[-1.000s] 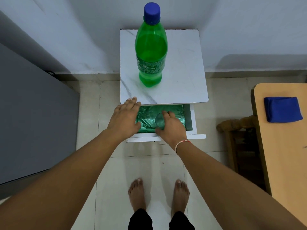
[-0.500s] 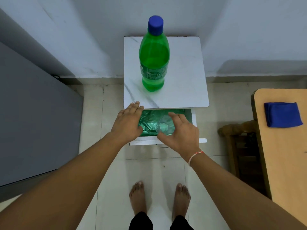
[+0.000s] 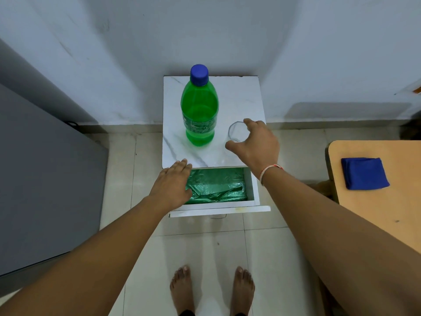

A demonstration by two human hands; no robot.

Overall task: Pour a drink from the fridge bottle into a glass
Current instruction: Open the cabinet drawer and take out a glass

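A green plastic bottle (image 3: 200,111) with a blue cap stands upright on the white marble-patterned top of a small cabinet (image 3: 237,96). Just to its right is a clear glass (image 3: 235,131), upright on the cabinet top. My right hand (image 3: 256,143) is curled around the glass from the right, thumb and fingers on its sides. My left hand (image 3: 173,185) lies flat, fingers apart, over the left edge of the open drawer (image 3: 252,190), holding nothing.
The drawer is pulled out toward me and lined with crumpled green plastic (image 3: 218,185). A grey fridge (image 3: 45,179) stands at the left. A wooden table (image 3: 387,201) at the right carries a folded blue cloth (image 3: 364,173). My bare feet stand on the tiled floor.
My right hand has lifted the glass out of the drawer and brought it up onto the cabinet top beside the bottle. My left hand has stayed at the drawer's left edge.
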